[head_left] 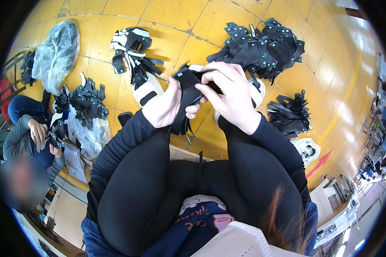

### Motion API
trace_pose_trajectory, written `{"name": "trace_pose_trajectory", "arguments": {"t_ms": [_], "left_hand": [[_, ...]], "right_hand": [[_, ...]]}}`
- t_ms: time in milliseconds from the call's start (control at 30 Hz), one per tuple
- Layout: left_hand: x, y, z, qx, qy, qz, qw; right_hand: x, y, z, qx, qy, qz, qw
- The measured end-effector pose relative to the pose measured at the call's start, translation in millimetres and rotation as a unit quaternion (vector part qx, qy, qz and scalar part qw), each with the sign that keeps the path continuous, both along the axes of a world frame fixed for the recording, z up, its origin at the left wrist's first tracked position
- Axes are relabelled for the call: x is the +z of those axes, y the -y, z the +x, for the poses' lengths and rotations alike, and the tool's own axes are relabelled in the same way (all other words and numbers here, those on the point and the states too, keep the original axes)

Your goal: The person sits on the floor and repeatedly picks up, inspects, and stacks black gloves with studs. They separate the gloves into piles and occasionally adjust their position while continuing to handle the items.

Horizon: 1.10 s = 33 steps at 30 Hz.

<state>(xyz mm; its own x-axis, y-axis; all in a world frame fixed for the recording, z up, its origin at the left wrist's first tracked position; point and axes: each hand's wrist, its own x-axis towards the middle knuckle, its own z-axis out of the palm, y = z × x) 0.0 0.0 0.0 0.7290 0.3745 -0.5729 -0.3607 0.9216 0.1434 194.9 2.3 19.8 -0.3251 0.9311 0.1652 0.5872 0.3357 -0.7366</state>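
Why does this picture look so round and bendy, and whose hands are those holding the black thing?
The picture comes from a small camera worn on a person's head, looking down. Its wide lens bends straight lines near the edges. The person sits above a yellow floor, knees up, black sleeves reaching in from below. The left hand and the right hand together hold a bunch of black straps. On the floor lie piles of black strap pieces, a black and white bundle, a clear plastic bag and flat black loops. At the left, another person sits handling similar pieces.
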Motion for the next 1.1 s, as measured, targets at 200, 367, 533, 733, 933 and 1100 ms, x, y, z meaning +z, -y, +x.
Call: {"name": "trace_pose_trajectory", "arguments": {"t_ms": [200, 367, 533, 733, 933, 1100], "left_hand": [[-25, 7, -12, 0.051, 0.108, -0.075, 0.99], [-22, 3, -9, 0.036, 0.046, -0.035, 0.998], [6, -18, 12, 0.047, -0.261, -0.021, 0.964], [-15, -13, -5, 0.08, -0.173, 0.072, 0.979], [-9, -16, -12, 0.046, -0.176, 0.089, 0.979], [-7, -16, -9, 0.018, -0.213, 0.135, 0.968]], "right_hand": [[-2, -1, 0, 0.022, 0.005, 0.087, 0.996], [1, 0, 3, 0.038, 0.009, 0.103, 0.994], [1, 10, 0, 0.078, 0.036, 0.14, 0.986], [8, -1, 31, -0.214, -0.164, 0.056, 0.961], [18, -28, 68, -0.358, -0.28, 0.021, 0.89], [7, -22, 69, -0.241, -0.046, -0.075, 0.967]]}}
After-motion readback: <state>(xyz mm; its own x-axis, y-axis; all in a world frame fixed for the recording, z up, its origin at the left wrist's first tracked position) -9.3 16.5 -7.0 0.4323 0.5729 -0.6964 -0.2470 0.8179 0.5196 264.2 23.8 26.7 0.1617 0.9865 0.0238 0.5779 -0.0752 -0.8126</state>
